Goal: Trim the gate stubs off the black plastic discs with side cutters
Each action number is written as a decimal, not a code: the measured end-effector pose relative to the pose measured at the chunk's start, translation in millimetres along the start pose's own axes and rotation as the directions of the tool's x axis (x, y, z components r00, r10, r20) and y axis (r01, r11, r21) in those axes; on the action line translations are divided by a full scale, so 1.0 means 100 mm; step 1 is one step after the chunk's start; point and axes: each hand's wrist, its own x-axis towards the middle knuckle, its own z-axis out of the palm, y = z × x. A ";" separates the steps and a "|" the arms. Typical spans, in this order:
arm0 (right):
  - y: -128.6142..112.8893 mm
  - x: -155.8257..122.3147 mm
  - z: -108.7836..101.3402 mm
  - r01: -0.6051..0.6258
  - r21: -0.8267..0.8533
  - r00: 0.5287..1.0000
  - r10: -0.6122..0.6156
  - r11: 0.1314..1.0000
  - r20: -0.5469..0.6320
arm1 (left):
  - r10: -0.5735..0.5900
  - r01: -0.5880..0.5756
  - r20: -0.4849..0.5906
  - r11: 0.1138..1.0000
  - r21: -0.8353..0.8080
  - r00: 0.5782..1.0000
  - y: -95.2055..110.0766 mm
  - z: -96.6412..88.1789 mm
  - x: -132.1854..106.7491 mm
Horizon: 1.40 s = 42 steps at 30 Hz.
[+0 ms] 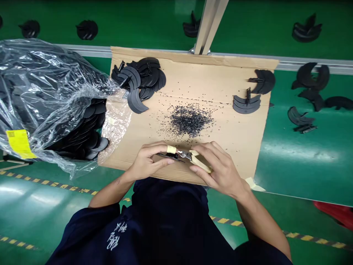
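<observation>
My left hand (149,160) is closed around a flat black plastic part (171,156), with tape on one fingertip. My right hand (217,167) grips a small cutter with a taped cream handle (199,161); its metal jaws meet the black part between my hands. Both hands rest at the near edge of a cardboard sheet (220,136). Just beyond them lies a heap of tiny black trimmings (190,119).
A pile of black crescent parts (140,79) sits at the cardboard's far left, two more parts (252,92) at its far right. A clear plastic bag (49,99) full of black parts lies to the left. Loose parts (311,92) dot the green surface on the right. A metal post (211,22) rises behind.
</observation>
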 end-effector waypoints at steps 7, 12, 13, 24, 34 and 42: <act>0.00 0.00 -0.03 0.049 -0.044 0.999 -0.049 0.998 -0.006 | 0.019 -0.019 -0.009 1.000 -0.001 1.000 0.01 0.02 0.01; -0.02 0.02 -0.04 0.073 -0.134 0.997 -0.077 0.988 -0.023 | 0.039 -0.039 -0.016 0.999 -0.012 0.999 0.01 0.02 0.01; -0.03 0.02 -0.05 0.077 -0.150 0.996 -0.081 0.986 -0.024 | 0.042 -0.042 -0.018 0.999 -0.012 0.999 0.01 0.02 0.01; -0.03 0.05 -0.05 0.124 -0.230 0.991 -0.131 0.965 -0.017 | 0.059 -0.059 -0.072 0.998 0.009 0.996 -0.03 0.07 0.00; 0.03 0.03 -0.04 0.004 -0.325 0.997 -0.029 0.946 -0.073 | 0.149 -0.176 0.146 0.963 0.202 0.978 0.04 -0.03 0.15; 0.01 -0.05 -0.09 -0.082 0.059 0.989 0.088 0.995 -0.116 | 0.075 -0.069 -0.035 0.984 0.164 0.997 -0.07 -0.08 0.21</act>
